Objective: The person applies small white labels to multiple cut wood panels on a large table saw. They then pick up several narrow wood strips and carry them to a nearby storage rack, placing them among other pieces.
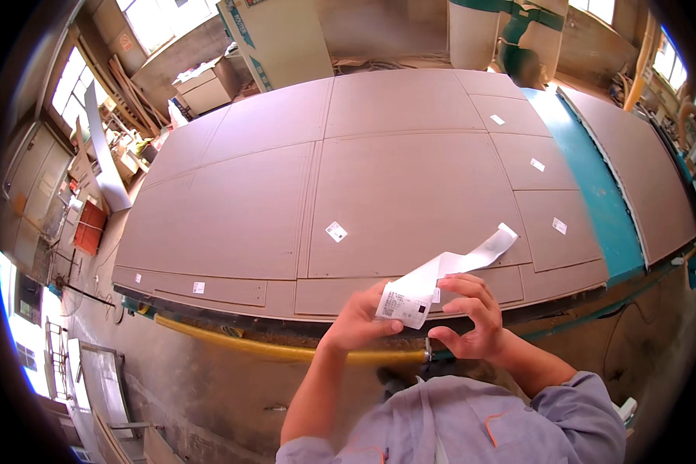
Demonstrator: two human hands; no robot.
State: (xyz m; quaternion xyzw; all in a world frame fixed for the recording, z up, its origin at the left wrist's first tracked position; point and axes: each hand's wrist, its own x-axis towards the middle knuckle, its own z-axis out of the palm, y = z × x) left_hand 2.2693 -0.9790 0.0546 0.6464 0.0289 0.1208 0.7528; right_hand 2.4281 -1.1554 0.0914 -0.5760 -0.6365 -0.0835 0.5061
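My left hand (356, 319) pinches the printed end of a long white strip of paper labels (417, 288), its thumb lying over the lower edge. From there the strip twists away to the right, and its curled far end reaches over the brown panels. Beside the strip is my right hand (475, 319), with fingers curved and apart and nothing visibly gripped. Close to its fingertips shows a small white label (436, 295); whether it touches them I cannot tell. Below both hands lies a large brown board (410, 201), cut into several rectangular panels. One white label (336, 232) sits on the big middle panel.
More labels mark smaller panels, such as one label (559, 226) at the right. A teal strip of table (588, 185) separates the board from another brown panel (634, 170). A yellow rail (286, 349) runs along the near edge. Machine cabinets (282, 39) stand behind.
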